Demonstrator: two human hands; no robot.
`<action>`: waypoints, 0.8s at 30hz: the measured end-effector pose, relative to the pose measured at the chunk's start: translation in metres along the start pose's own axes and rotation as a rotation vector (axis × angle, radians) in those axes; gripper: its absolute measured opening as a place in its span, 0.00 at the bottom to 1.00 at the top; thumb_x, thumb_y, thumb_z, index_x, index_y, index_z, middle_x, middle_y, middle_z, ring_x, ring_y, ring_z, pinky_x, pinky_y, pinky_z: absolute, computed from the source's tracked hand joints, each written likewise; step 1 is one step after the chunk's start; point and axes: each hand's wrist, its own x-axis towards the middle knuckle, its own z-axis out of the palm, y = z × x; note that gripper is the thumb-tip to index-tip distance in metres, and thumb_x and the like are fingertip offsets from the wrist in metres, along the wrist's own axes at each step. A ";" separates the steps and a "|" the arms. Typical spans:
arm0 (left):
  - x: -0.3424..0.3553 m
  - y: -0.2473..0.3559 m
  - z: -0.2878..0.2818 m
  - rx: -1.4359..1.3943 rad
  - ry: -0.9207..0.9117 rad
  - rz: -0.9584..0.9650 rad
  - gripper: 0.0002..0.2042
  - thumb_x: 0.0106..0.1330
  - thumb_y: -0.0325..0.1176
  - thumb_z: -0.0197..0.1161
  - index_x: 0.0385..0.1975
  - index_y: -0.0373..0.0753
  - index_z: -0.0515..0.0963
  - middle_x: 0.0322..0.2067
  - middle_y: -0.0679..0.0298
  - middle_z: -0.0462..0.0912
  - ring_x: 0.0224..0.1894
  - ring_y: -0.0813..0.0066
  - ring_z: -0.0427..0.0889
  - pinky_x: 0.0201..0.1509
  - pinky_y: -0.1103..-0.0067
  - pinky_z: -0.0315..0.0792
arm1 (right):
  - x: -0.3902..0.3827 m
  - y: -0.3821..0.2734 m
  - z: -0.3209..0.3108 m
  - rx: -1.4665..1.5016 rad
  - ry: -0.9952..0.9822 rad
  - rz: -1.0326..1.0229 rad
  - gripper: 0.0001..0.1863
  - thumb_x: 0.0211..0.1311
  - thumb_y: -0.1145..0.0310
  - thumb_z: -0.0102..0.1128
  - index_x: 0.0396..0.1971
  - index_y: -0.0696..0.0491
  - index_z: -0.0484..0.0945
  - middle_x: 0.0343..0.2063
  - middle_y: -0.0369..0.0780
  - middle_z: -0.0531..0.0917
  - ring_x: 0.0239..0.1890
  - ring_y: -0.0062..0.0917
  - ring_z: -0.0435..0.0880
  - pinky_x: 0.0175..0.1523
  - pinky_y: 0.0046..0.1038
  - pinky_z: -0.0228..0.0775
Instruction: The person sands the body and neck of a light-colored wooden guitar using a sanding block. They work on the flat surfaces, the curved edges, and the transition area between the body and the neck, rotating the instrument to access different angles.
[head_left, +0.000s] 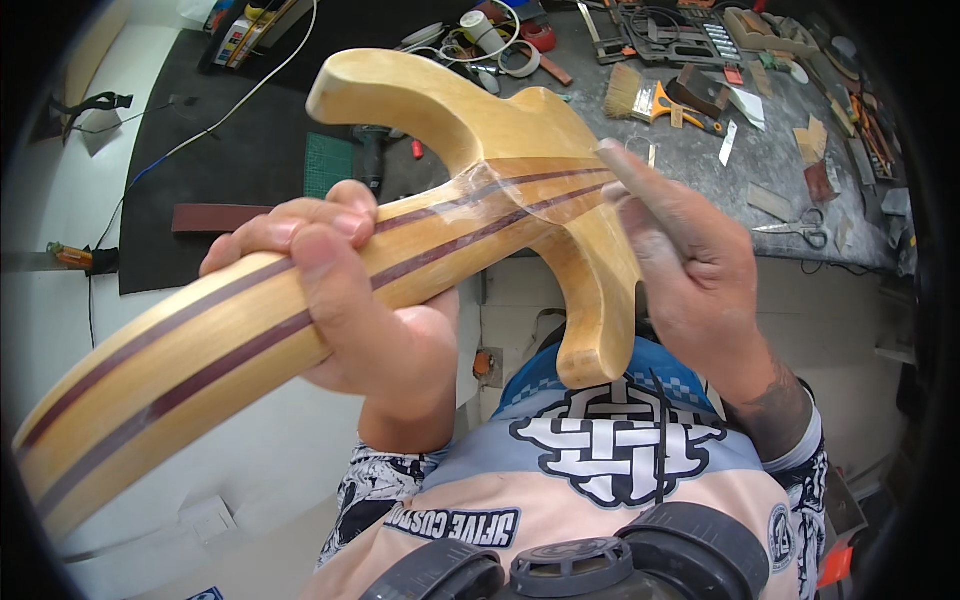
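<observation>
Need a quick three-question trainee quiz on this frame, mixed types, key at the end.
1. Which hand wraps around the long, narrow part of the striped wooden piece?
2. True or false: the scissors lie on the bench, to the right of the right hand.
3. How many dark stripes run along that narrow part? A) one B) two C) four

Key:
1. The left hand.
2. True.
3. B.
</observation>
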 end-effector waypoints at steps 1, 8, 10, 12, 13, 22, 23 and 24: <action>0.000 0.001 -0.001 0.029 -0.022 0.015 0.16 0.66 0.28 0.64 0.49 0.41 0.66 0.27 0.69 0.70 0.34 0.82 0.73 0.42 0.74 0.71 | 0.002 0.000 0.002 -0.041 -0.030 -0.030 0.22 0.70 0.79 0.58 0.63 0.58 0.77 0.48 0.42 0.79 0.41 0.21 0.77 0.47 0.21 0.71; -0.016 0.011 -0.008 -0.071 -0.106 -0.005 0.18 0.64 0.35 0.65 0.49 0.43 0.68 0.33 0.67 0.74 0.34 0.75 0.77 0.42 0.71 0.71 | 0.006 -0.018 0.020 -0.126 -0.079 -0.121 0.33 0.60 0.83 0.58 0.68 0.60 0.71 0.37 0.42 0.72 0.39 0.28 0.73 0.47 0.27 0.70; -0.018 0.010 -0.018 -0.092 -0.156 0.033 0.19 0.64 0.40 0.65 0.51 0.43 0.69 0.35 0.65 0.75 0.33 0.70 0.78 0.38 0.71 0.73 | 0.005 -0.023 0.026 -0.088 -0.174 -0.180 0.36 0.57 0.83 0.57 0.70 0.60 0.68 0.40 0.44 0.72 0.41 0.31 0.73 0.48 0.29 0.70; -0.023 0.010 -0.022 -0.081 -0.147 0.047 0.19 0.65 0.41 0.64 0.51 0.42 0.69 0.35 0.63 0.75 0.31 0.69 0.78 0.36 0.71 0.74 | 0.004 -0.027 0.027 -0.131 -0.296 -0.164 0.42 0.53 0.84 0.58 0.73 0.60 0.62 0.41 0.47 0.71 0.43 0.36 0.73 0.49 0.32 0.72; -0.023 0.006 -0.026 -0.107 -0.162 0.081 0.21 0.66 0.45 0.63 0.52 0.41 0.69 0.35 0.61 0.75 0.31 0.68 0.79 0.34 0.71 0.75 | 0.004 -0.030 0.029 -0.164 -0.346 -0.149 0.43 0.53 0.84 0.58 0.74 0.59 0.61 0.41 0.48 0.71 0.42 0.37 0.73 0.50 0.33 0.72; -0.019 -0.009 -0.041 -0.096 -0.077 0.205 0.32 0.72 0.63 0.44 0.52 0.34 0.66 0.32 0.55 0.73 0.20 0.65 0.78 0.22 0.72 0.76 | 0.007 -0.047 0.046 -0.261 -0.382 0.005 0.37 0.55 0.81 0.62 0.68 0.52 0.68 0.42 0.49 0.73 0.43 0.43 0.79 0.48 0.37 0.75; -0.019 -0.011 -0.044 -0.089 -0.057 0.213 0.32 0.72 0.63 0.44 0.51 0.34 0.66 0.32 0.55 0.73 0.20 0.65 0.78 0.22 0.73 0.76 | 0.009 -0.048 0.049 -0.292 -0.405 0.008 0.35 0.56 0.81 0.62 0.67 0.52 0.70 0.42 0.49 0.73 0.44 0.44 0.80 0.48 0.37 0.75; -0.020 -0.012 -0.044 -0.085 -0.043 0.227 0.32 0.72 0.63 0.44 0.51 0.33 0.66 0.31 0.55 0.73 0.19 0.65 0.77 0.22 0.73 0.75 | 0.009 -0.047 0.051 -0.273 -0.422 0.002 0.35 0.56 0.80 0.63 0.67 0.51 0.70 0.42 0.49 0.73 0.43 0.43 0.80 0.47 0.37 0.75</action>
